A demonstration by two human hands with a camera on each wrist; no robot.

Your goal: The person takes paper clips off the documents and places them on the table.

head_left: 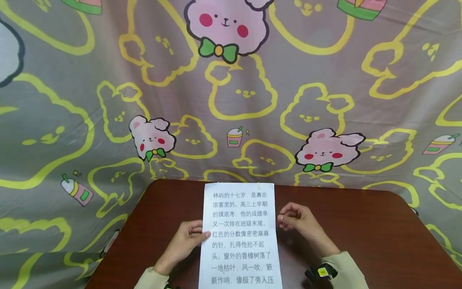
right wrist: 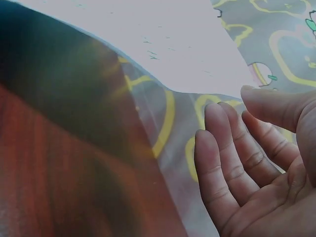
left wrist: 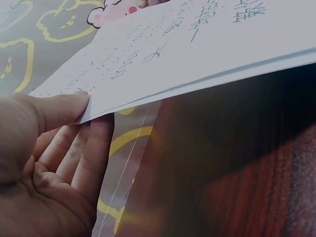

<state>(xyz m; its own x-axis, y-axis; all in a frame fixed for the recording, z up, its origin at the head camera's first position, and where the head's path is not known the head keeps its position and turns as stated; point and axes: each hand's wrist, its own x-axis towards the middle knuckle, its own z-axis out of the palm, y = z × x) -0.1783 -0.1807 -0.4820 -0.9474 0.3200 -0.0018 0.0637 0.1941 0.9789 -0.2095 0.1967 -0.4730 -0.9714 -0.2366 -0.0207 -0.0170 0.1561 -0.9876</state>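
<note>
At six o'clock, white rectangular printed paper sheet point(head_left: 241, 245) already lifted; left hand point(head_left: 183, 240) pinches nine-o'clock edge; right hand point(head_left: 304, 224) loosely curled near three-o'clock edge, not yet gripping.

One left hand point(head_left: 184, 243) and one right hand point(head_left: 303, 225) are showing, with two sleeves point(head_left: 348, 272). One printed page point(head_left: 240, 229) is displaying nine lines of text point(head_left: 240, 234). One counter point(head_left: 382, 241) is showing, and one cloth point(head_left: 261, 130) is bearing three green bows point(head_left: 317, 167).

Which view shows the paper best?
Head: the paper appears nearly face-on and readable, though its lower end leaves the frame. Left wrist shows it at a slant, pinched by the left hand; right wrist, only a washed-out part.
</note>
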